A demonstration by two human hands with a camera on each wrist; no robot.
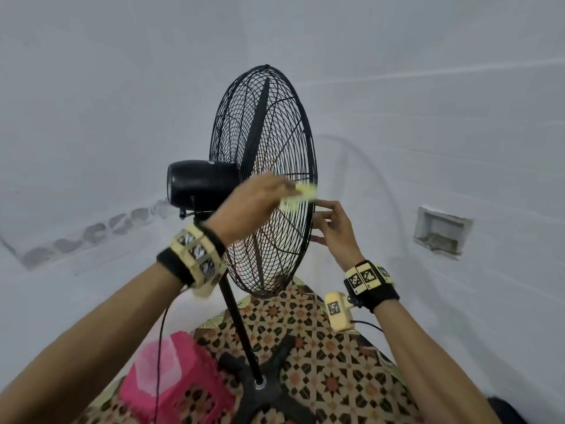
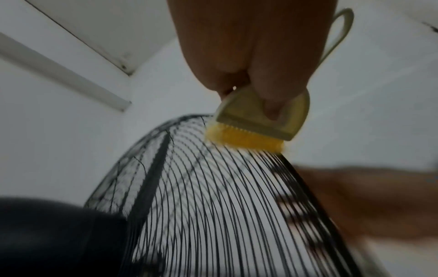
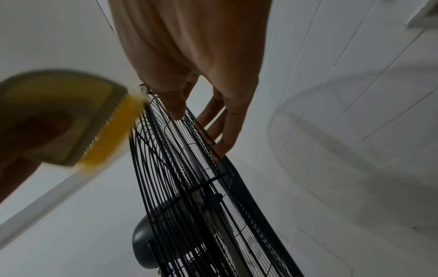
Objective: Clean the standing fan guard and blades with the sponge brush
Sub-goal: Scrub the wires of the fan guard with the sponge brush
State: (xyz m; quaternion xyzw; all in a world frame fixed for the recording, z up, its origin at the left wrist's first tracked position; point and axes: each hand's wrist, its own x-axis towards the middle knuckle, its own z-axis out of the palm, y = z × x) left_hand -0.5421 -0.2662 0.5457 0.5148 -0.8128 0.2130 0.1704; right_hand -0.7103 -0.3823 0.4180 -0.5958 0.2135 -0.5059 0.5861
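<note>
The black standing fan's wire guard point(image 1: 269, 142) faces right, with a dark blade point(image 1: 260, 123) upright inside it. My left hand point(image 1: 282, 191) grips a sponge brush point(image 1: 301, 194) with a beige head point(image 2: 263, 116). Its yellow sponge point(image 2: 244, 139) presses on the rear guard wires point(image 2: 213, 187) near the rim. My right hand point(image 1: 321, 223) holds the guard's rim lower down. Its thumb point(image 3: 175, 106) lies on the rear side and its fingers point(image 3: 225, 135) on the front. The brush point(image 3: 106, 131) shows blurred in the right wrist view.
The motor housing point(image 1: 201, 185) sticks out to the left behind the guard. The pole point(image 1: 238, 319) runs down to a cross base point(image 1: 269, 399) on a patterned mat point(image 1: 324, 362). A pink stool point(image 1: 171, 377) stands at the lower left. White tiled walls surround, with a recess point(image 1: 440, 231) on the right.
</note>
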